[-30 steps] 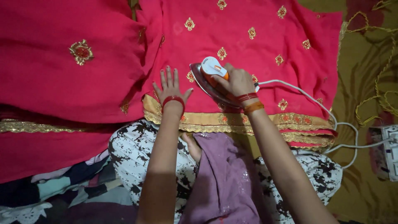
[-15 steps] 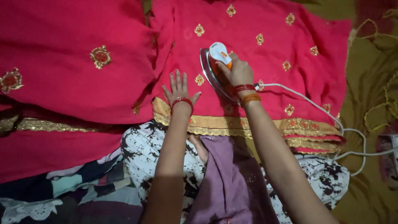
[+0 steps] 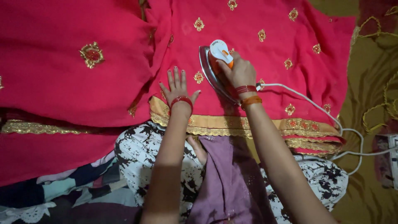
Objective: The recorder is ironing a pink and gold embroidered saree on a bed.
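A bright pink garment [image 3: 265, 62] with small gold embroidered motifs and a gold border [image 3: 248, 124] lies spread out before me. My right hand [image 3: 238, 72] grips the handle of a white and orange electric iron [image 3: 213, 62], whose metal soleplate rests on the cloth. My left hand [image 3: 177, 87] lies flat on the fabric just left of the iron, fingers spread, a red bangle on the wrist. The iron's white cord [image 3: 315, 108] runs right toward an extension box [image 3: 389, 159].
More pink cloth [image 3: 70, 62] with a gold motif is heaped at the left. My knees in black and white print [image 3: 137, 153] and a purple scarf [image 3: 228, 182] are below. An olive patterned cover [image 3: 373, 62] lies at the right.
The iron in my right hand has slid up the cloth, away from the gold border. My left hand has stayed flat beside it.
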